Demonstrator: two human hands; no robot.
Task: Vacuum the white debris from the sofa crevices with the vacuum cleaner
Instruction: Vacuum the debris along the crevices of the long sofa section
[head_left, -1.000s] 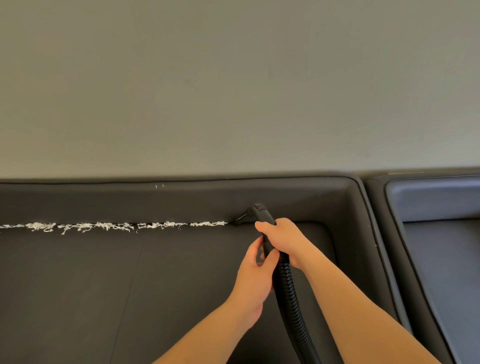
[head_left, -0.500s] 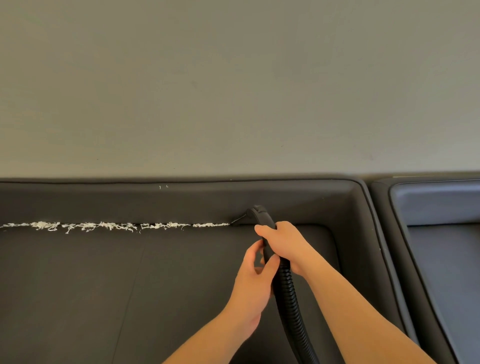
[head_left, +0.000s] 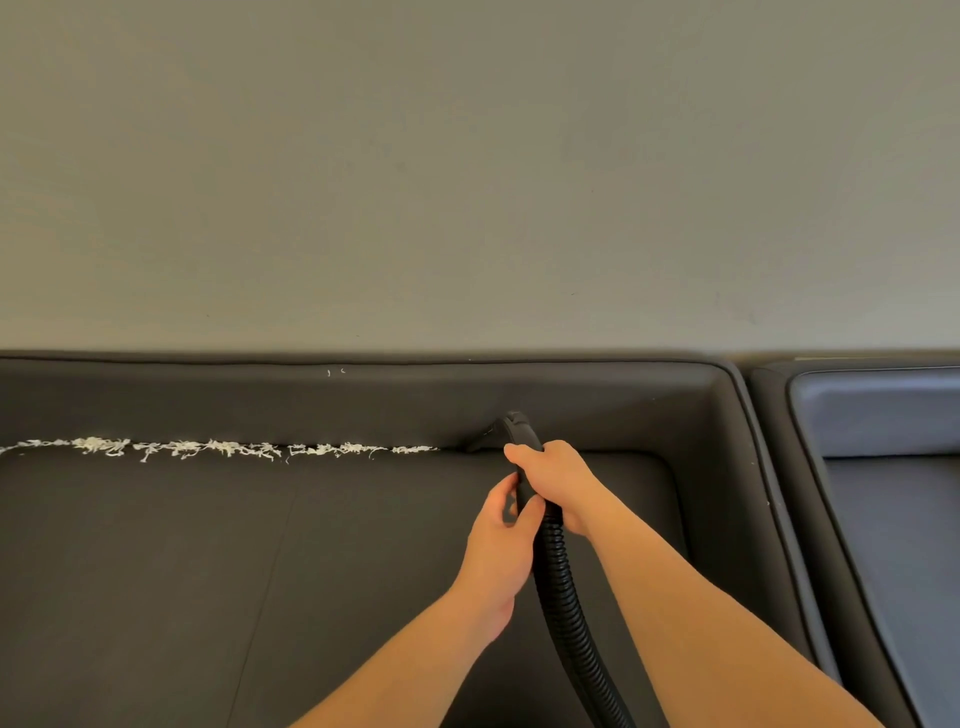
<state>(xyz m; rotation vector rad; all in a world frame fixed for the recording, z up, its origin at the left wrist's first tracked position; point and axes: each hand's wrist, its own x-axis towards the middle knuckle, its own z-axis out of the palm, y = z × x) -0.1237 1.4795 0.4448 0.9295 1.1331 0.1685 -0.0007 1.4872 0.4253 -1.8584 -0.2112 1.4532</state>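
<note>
Keep the black plastic vacuum nozzle (head_left: 506, 430) low in the crevice where the dark grey sofa's (head_left: 208, 571) seat cushion meets the backrest, and draw it toward the left of the frame along the seam. A slow, steady pass seems best; hurry and the looser shreds may be pushed ahead or flicked onto the seat instead of taken up.

Your right hand (head_left: 556, 480) is wrapped round the rigid neck just behind the nozzle, so steer with it. Your left hand (head_left: 501, 551) curls its thumb and fingers round the top of the black ribbed vacuum hose (head_left: 563, 587) just below; use it to feed slack so the hose does not drag the tip out of the seam. The hose runs down to the lower edge of the frame.

The white debris (head_left: 208, 448) looks like shredded paper or fibre: thin, curled, light strips lying in a ragged line along the crevice. It runs from the left edge of the frame to a thin tail just left of the nozzle tip. A few strands hang down onto the seat cushion. To the right of the nozzle the seam looks clean, so roughly the left half is left to do.
</note>
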